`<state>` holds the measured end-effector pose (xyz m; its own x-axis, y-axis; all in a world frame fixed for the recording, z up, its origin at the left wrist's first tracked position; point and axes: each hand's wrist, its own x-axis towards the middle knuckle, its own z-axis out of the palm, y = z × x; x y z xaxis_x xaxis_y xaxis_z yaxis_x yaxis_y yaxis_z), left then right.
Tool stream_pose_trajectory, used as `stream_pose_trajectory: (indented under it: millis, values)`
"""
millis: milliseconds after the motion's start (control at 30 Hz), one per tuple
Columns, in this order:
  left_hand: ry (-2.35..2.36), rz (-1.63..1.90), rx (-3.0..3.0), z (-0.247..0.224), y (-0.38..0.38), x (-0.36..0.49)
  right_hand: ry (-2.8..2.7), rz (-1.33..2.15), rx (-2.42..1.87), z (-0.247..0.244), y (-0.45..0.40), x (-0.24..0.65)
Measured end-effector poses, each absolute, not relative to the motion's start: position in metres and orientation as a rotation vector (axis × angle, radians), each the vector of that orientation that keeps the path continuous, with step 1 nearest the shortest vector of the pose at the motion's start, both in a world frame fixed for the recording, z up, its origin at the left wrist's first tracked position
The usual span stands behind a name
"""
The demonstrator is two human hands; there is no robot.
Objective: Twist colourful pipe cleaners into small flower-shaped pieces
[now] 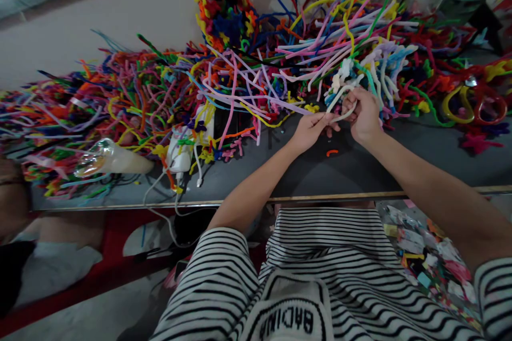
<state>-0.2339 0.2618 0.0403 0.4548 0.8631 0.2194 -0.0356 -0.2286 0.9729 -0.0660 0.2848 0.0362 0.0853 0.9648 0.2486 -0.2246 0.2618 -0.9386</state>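
Chenille stem [344,116] held over a dark table [228,176]

Someone in a striped shirt [320,229] has both bare hands up close together near the heaped side of the table. The left hand [311,129] is closed in a pinch, thumb and fingertips on one end of the white stem. The right hand [365,115] is curled round the same stem just beside it, fingers bent in. A second pale length arcs up above their fingers; I can't tell whether it is all one piece.

Right behind those fingers stands a bunch of white and blue fuzzy pieces [386,66], and I can't make out whether the stem touches it. A little orange scrap [332,153] lies on the table below. Well off to the right are a yellow loop handle [448,109] and a red one. Along the wall runs a tangled heap of coloured stems [156,82], with a white adapter [180,153] at its front edge. At far left, another person's arm [12,200] shows.
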Motion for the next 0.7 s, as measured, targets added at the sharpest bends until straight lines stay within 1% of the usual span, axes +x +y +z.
stream_pose_trajectory:
  millis: [133,233,433,567,700]
  values:
    - [0.814,1.203,1.661,0.041,0.265,-0.237,-1.247,1.091,-0.874,0.033,0.287,-0.065]
    - [0.815,1.308,1.605,0.039,0.269,-0.239,-1.256,1.118,-0.883,0.039,0.283,-0.068]
    - [0.887,1.290,1.282,0.030,0.279,-0.241,-1.398,1.083,-0.935,0.055,0.266,-0.079]
    - [0.860,1.353,1.213,0.032,0.282,-0.243,-1.548,1.031,-0.930,0.056,0.257,-0.083]
    - [0.854,1.336,1.214,0.035,0.278,-0.241,-1.592,1.045,-0.904,0.051,0.254,-0.083]
